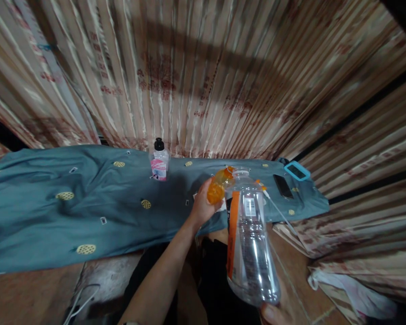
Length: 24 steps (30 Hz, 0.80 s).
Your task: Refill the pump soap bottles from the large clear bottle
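Observation:
My left hand (201, 208) is closed around a small clear bottle (216, 189) with orange liquid in it. That bottle leans to the right, its orange top close to the mouth of a large clear plastic bottle (252, 253). From here I cannot tell whether the two touch. The large bottle has an orange and black label and looks mostly see-through. It is held tilted, its base toward me, and my right hand (274, 313) grips it low at the bottom edge of the view. Most of the right hand's fingers are hidden behind the bottle.
A teal cloth (47, 180) with pineapple prints covers the long surface. On it stand a clear bottle with black cap and pink label (159, 164), a dark phone (283, 186) and a blue-framed device (297, 171). Patterned curtains (189, 81) hang behind; a white cable (279, 210) trails right.

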Tool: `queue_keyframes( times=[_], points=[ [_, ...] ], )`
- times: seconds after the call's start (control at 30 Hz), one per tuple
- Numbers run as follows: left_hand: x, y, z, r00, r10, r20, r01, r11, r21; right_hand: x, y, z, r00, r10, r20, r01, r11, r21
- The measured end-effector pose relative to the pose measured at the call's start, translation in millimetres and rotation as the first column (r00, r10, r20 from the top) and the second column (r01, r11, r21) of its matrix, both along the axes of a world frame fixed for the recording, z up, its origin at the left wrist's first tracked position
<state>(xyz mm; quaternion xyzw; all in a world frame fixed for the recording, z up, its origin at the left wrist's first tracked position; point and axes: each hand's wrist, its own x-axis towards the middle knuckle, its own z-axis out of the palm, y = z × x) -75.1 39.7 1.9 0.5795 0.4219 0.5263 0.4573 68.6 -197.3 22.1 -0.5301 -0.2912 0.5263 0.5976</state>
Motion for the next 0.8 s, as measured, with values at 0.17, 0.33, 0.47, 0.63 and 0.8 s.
queue_keyframes(
  times=[0.17,0.33,0.47,0.63,0.8],
  points=[
    [1.1,0.0,0.8,1.0,0.01,0.019,-0.01,1.0,-0.002,-2.2,6.7,6.8,0.997,0.062,-0.039,-0.063,0.998,-0.024],
    [2.5,-0.6,1.3,0.999,0.023,0.033,-0.023,1.0,-0.001,-12.8,8.2,10.4,0.996,-0.011,-0.09,0.003,0.996,-0.087],
    [2.7,-2.5,1.2,0.999,0.012,0.041,-0.012,1.0,-0.014,-16.8,8.3,6.4,0.987,-0.076,-0.139,0.062,0.993,-0.104],
    [3.3,-4.0,-1.2,0.999,0.017,0.047,-0.017,1.0,0.0,-11.8,4.3,-4.2,0.982,-0.02,-0.186,0.011,0.999,-0.048],
    [4.7,-4.4,-4.1,0.997,0.054,0.049,-0.053,0.999,-0.009,-5.6,-5.1,-9.8,1.0,-0.026,0.01,0.026,1.0,-0.005]
  ],
)
